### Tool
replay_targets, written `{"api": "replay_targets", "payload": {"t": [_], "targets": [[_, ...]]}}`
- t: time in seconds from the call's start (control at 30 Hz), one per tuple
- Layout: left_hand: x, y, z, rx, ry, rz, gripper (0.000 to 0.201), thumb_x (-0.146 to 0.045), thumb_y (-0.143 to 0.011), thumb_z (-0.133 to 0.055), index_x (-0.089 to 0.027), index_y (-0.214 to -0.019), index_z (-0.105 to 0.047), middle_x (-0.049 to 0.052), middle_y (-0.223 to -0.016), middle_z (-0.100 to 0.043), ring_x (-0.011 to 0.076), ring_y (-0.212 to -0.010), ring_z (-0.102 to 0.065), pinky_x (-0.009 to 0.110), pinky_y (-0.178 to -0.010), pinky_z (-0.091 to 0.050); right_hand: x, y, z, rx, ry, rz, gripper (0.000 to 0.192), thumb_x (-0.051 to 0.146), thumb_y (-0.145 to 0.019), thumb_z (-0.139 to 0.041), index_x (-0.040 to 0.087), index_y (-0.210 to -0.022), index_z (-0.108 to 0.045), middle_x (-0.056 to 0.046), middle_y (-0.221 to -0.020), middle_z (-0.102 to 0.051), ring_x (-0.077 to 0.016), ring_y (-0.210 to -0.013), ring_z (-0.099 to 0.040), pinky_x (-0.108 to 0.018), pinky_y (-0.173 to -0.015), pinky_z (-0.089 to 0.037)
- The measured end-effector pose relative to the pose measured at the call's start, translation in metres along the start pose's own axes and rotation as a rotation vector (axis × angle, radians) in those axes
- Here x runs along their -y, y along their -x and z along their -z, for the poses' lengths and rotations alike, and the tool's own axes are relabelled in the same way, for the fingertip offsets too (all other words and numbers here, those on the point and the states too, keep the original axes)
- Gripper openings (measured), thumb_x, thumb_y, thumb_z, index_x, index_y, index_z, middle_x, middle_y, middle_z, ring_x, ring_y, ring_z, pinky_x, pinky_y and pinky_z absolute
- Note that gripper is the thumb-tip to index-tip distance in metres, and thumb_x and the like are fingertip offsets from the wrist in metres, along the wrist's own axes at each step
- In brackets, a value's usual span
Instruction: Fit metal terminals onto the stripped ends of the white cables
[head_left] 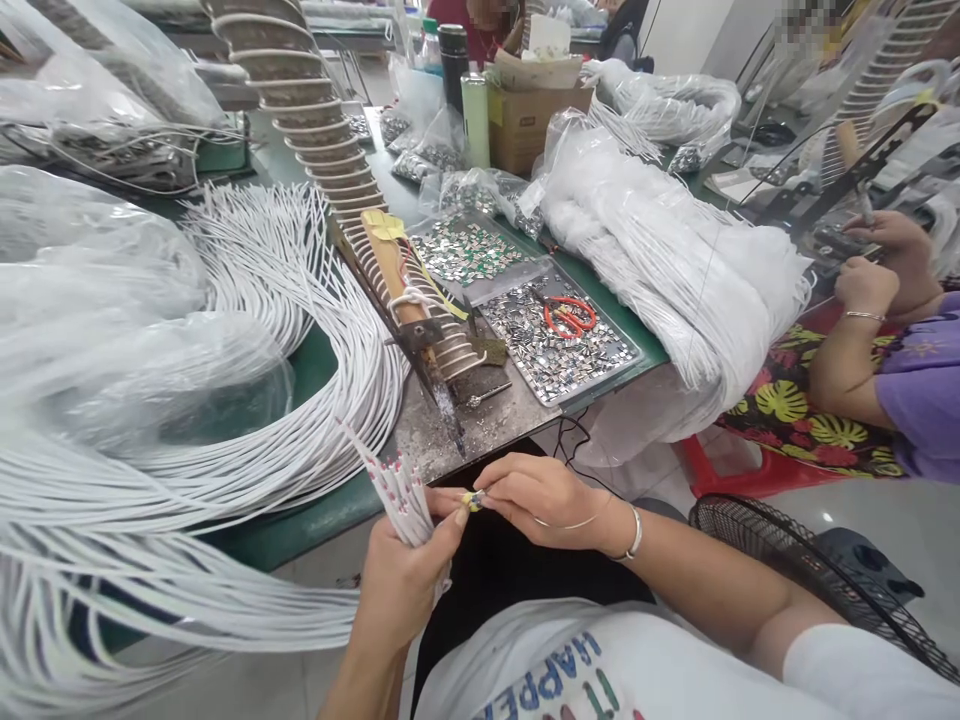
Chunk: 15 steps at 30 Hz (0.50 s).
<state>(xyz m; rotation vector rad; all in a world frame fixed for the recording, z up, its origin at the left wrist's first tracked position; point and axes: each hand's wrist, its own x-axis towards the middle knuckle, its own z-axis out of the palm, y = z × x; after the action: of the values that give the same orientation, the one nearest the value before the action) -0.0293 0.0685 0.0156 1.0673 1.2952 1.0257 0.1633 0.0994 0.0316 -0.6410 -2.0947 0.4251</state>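
Note:
My left hand [405,570] is closed around a bundle of white cables [405,500] whose tips show red bits of wire. Its thumb and forefinger meet a small yellow and metallic piece [472,500], too small to name for certain. The fingertips of my right hand [544,500] pinch that same piece from the other side, in front of the table edge. Just above, a soldering iron [424,360] with a wooden handle is fixed in a stand, its dark tip pointing down toward me. More white cables [367,400] curve along the left.
A tray of small metal connectors [555,360] holds red-handled scissors [570,317]. Green-and-silver pieces [469,250] lie behind it. A ribbed duct [322,130] rises above the iron. Bagged cables [660,230] lie right. A co-worker's hands [874,270] and a black fan [787,560] are rightward.

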Motion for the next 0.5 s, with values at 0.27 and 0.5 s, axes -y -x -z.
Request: {"api": "replay_targets", "payload": {"t": [0.27, 0.5], "targets": [[0.003, 0.001, 0.0, 0.05, 0.105, 0.052, 0.019, -0.033, -0.076, -0.074, -0.017, -0.071, -0.064, 0.008, -0.094, -0.071, 0.022, -0.085, -0.065, 0.027, -0.063, -0.047, 0.003, 0.002, 0.0, -0.028, -0.057, -0.061, 0.006, 0.011, -0.092, -0.052, 0.015, -0.089, -0.055, -0.013, -0.094, -0.068, -0.0157, -0.088, -0.064, -0.026, -0.076, -0.058], [-0.004, -0.009, -0.003, -0.063, 0.093, -0.031, 0.019, -0.03, -0.073, -0.075, -0.017, -0.065, -0.064, 0.008, -0.087, -0.07, 0.0227, -0.079, -0.065, 0.031, -0.064, -0.05, 0.011, 0.004, -0.001, -0.07, -0.112, -0.153, 0.009, 0.008, -0.089, -0.053, 0.016, -0.09, -0.055, -0.014, -0.104, -0.068, -0.0164, -0.101, -0.065, -0.027, -0.082, -0.058]]}}
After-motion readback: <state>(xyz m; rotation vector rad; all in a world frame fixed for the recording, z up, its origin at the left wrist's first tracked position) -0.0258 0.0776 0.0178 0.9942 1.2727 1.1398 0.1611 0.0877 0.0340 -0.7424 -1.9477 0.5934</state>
